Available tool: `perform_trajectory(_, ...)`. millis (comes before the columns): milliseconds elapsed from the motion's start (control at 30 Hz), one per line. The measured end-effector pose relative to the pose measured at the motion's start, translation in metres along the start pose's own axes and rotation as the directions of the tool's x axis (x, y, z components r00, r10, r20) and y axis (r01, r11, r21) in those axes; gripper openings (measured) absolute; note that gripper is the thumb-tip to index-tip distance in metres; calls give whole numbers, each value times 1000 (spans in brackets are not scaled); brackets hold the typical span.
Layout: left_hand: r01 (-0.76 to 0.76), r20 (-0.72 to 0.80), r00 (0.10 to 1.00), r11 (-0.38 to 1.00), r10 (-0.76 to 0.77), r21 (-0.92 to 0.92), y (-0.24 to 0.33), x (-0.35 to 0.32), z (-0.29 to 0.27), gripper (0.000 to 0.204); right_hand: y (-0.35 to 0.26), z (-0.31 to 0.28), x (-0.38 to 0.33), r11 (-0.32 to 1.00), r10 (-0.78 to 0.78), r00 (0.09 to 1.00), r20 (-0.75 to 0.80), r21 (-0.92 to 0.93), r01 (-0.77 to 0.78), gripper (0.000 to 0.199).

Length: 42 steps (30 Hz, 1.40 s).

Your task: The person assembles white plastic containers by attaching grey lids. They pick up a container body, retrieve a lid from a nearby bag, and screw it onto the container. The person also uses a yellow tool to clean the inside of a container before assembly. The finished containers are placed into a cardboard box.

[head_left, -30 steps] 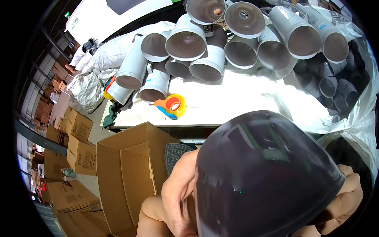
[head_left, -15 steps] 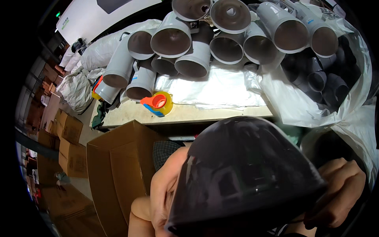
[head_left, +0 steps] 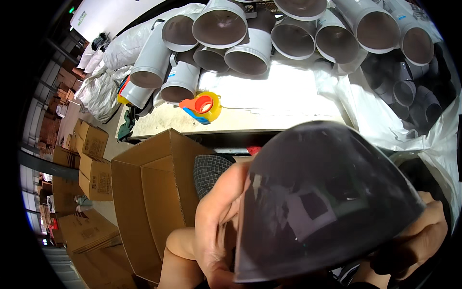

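Note:
A large dark-grey, glossy curved plastic piece [head_left: 322, 207] with a thin pale edge fills the space in front of me, close to the head camera. Its exact kind does not show. My left hand [head_left: 219, 221] grips its left edge, fingers bent behind it. At the lower right corner, my right hand [head_left: 423, 231] is closed round the edge, its fingertips in shadow. Beyond the piece, several pale grey plastic cylinders [head_left: 252, 50] with dark insides lie on the table, mouths facing me.
A red, yellow and blue ring-shaped thing [head_left: 203, 107] lies near the table's front edge [head_left: 163, 126]. To the left stands an open cardboard box [head_left: 144, 192], with more cartons [head_left: 94, 178] beyond it. At right, a white plastic sack [head_left: 356, 106] holds dark grey cup-like parts [head_left: 404, 91].
The view has shifted, so table and boxes sit higher in the picture. The dark piece has turned slightly and appears farther right, with both hands still gripping it.

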State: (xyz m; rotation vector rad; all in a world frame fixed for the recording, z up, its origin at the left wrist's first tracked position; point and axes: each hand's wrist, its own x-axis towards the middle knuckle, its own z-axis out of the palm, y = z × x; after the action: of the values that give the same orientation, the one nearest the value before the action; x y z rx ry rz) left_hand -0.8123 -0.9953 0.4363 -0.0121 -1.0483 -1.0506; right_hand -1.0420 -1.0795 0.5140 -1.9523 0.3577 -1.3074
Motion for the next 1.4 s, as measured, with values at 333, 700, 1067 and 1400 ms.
perform_trajectory(333, -164, 177, 968, 982, 178, -89, -22, 11, -38, 102, 24, 14, 15, 996, 2, 994, 114, -83, 7, 10)
perform_trajectory(700, -336, 366, 810, 874, 459, -351, -63, 24, -86, 84, 45, 22, 28, 990, -1, 981, 192, -137, 27, 11)
perform_trajectory(1067, -314, 89, 927, 883, 364, -348, -66, 14, -83, 63, 55, 35, 30, 974, 20, 985, 173, -228, 20, 15)
perform_trajectory(1400, 481, -465, 830, 817, -308, 318, 11, -1, -47, 97, 57, 37, 29, 909, 87, 984, 155, -417, -14, 17)
